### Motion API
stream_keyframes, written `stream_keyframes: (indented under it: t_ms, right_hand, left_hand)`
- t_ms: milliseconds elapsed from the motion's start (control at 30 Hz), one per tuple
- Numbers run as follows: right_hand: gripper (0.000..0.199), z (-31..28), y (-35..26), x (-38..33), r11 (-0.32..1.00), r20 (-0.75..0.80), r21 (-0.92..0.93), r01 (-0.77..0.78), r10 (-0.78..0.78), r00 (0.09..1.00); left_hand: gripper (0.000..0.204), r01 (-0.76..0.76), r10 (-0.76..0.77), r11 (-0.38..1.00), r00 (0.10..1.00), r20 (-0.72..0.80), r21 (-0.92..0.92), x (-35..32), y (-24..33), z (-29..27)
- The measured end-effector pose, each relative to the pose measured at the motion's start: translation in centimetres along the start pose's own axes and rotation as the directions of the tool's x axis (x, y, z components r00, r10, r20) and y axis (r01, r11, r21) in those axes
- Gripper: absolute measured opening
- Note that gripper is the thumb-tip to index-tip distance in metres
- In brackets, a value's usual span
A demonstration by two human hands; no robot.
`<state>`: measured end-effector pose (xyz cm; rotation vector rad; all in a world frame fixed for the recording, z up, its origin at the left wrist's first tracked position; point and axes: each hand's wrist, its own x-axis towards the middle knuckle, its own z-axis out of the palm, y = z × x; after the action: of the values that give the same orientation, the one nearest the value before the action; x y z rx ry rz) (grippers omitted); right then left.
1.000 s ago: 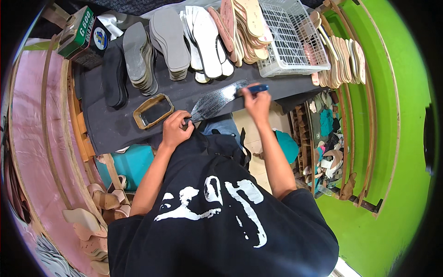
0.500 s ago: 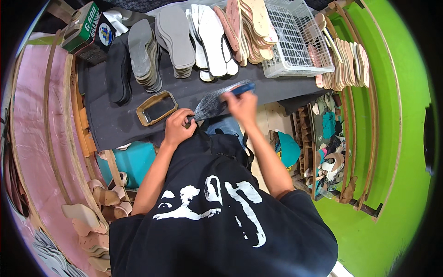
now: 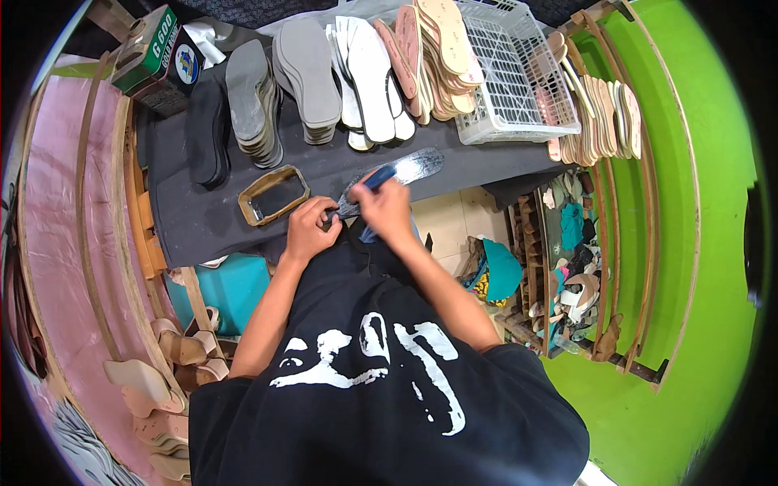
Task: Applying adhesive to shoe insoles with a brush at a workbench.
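A dark shoe sole (image 3: 421, 164) lies slanted at the near edge of the table, its far half glossy and wet-looking. My left hand (image 3: 312, 230) pinches the sole's near left end between thumb and fingers. In my right hand (image 3: 383, 208) is a blue-handled brush (image 3: 379, 177), held low over the sole's near half; the brush tip is hidden by the fingers. Just left of the sole stands an open brown-rimmed tub (image 3: 275, 196) with a dark inside, close to my left hand.
Stacks of black soles (image 3: 208, 134), grey soles (image 3: 308, 77), white soles (image 3: 374, 89) and beige insoles (image 3: 444, 40) line the table's back. A white plastic crate (image 3: 519, 130) stands right of them. At the back left is a green-and-black tin (image 3: 154, 61). Wooden racks (image 3: 604, 267) flank both sides.
My right hand and the brush have swept left and nearer along the sole, uncovering its shiny far end. The left hand keeps its grip at the same end.
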<state>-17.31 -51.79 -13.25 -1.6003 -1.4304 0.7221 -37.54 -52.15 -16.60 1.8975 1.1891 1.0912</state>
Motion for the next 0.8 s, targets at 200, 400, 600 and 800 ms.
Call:
stream_keyframes:
  t_ms: [200, 400, 600, 800]
  right_hand:
    - [0.012, -7.8, 2.1, 6.6, 0.978, -0.298, -0.2, -0.052, -0.01, 0.955]
    - [0.026, -1.2, -1.4, 1.2, 0.795, 0.218, -0.332, 0.508, -0.46, 0.861]
    - [0.021, -3.9, -0.7, 3.0, 0.99, 0.049, 0.016, -0.14, 0.139, 0.989]
    - [0.015, -11.0, 4.4, 8.3, 0.963, -0.325, -0.234, -0.135, 0.054, 0.944]
  left_hand:
    - [0.025, -0.019, 0.019, 1.0, 1.0, -0.007, -0.002, 0.0, 0.4, -0.2]
    - [0.025, -0.014, 0.014, 1.0, 1.0, 0.006, 0.007, -0.2, 0.3, -0.3]
    - [0.026, -0.007, 0.008, 1.0, 1.0, 0.017, -0.025, -0.3, 0.1, -0.7]
    - [0.027, -0.02, 0.02, 0.999, 0.999, 0.025, -0.028, 0.0, 0.0, -0.7]
